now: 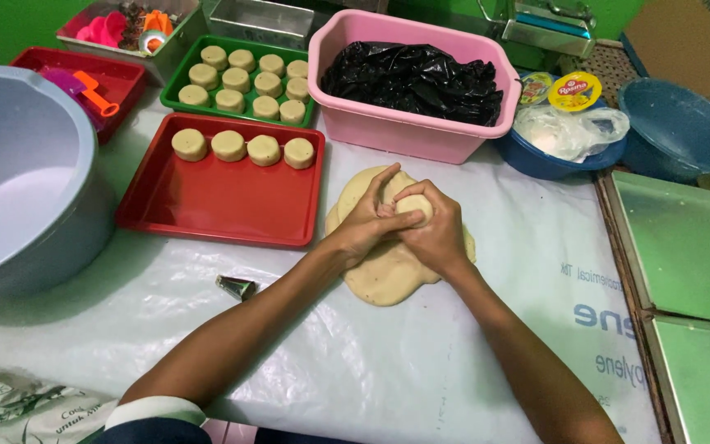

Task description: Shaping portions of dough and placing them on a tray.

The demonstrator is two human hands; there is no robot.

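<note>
A flat slab of pale dough [384,279] lies on the plastic-covered table. Above it, my left hand [365,224] and my right hand [437,234] are pressed together around a small lump of dough [415,205], which shows between the fingers. A red tray [207,205] to the left holds several round dough pieces [244,148] in a row along its far edge. Behind it, a green tray [176,92] is filled with several more round pieces.
A large grey basin [18,181] stands at the far left. A pink tub [408,123] with black plastic sits behind the dough. Blue bowls [684,127] are at the right, metal trays [684,247] along the right edge. A small metal mould [236,287] lies near my left forearm.
</note>
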